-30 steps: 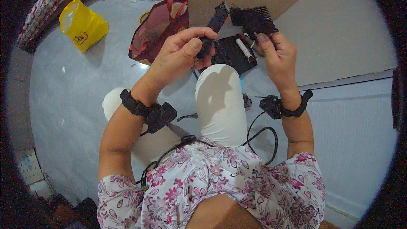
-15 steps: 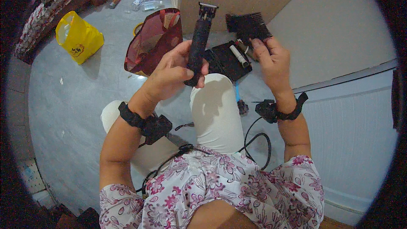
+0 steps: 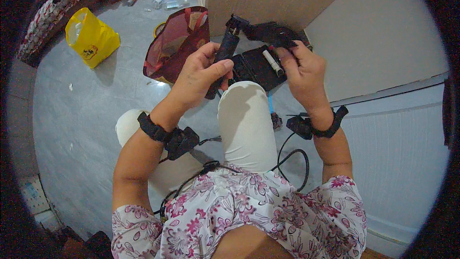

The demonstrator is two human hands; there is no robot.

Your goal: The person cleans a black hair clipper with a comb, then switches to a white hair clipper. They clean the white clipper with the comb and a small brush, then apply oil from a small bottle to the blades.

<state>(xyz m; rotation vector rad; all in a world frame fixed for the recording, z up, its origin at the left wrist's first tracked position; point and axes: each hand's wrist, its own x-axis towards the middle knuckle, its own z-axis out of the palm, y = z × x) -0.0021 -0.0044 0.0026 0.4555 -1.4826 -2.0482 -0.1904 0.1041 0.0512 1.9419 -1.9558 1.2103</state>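
The black hair trimmer is held up just beyond the raised white-clad knee, tilted, its cutting head pointing away to the far side. The left hand is closed round the lower body of the trimmer, thumb on the near side.

Directly right of the head is a black brush-like tool, blurred; whether its edge is teeth or bristles cannot be told. The right hand pinches its right end between thumb and fingers. The tool's left end overlaps the trimmer head in view; actual contact cannot be confirmed.

Recommended handling, in this inspector's judgement: keep the trimmer body steady and the fingers clear of the cutting edge; apply the tool lightly, in short strokes along the head, turning the trimmer to present each side. Loose matter would best fall clear of the case.

Below and beyond the knee lies an open black case bearing a white tube. To its left stands a dark red mesh bag; farther left, a yellow bag. Clear bottles lie at the far side.
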